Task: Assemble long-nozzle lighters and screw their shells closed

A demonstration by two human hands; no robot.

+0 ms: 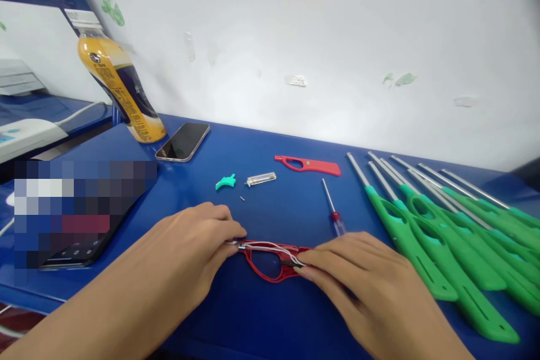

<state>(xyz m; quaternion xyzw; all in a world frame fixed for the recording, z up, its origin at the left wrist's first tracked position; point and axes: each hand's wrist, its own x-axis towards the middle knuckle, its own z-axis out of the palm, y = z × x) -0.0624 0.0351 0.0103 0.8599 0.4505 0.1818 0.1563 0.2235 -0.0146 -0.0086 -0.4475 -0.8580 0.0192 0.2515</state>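
A red lighter casing half (270,278) lies opened up on the blue table, with white wires (270,246) running along its inside. My left hand (198,247) pinches the metal tube (241,246) at the casing's left end. On the other side, my right hand (363,281) grips the black igniter piece (290,263) at the wire ends and covers the casing's right end. Beyond the hands lie a green trigger (226,182), a clear fuel tank (261,179), a tiny screw (242,198) and the matching red casing half (314,166).
A screwdriver (335,216) lies beside my right hand. Several green lighters (442,247) with metal tubes spread over the right side. At the back left stand a yellow drink bottle (122,81) and a phone (184,142); a blurred-out device (80,253) is near my left forearm.
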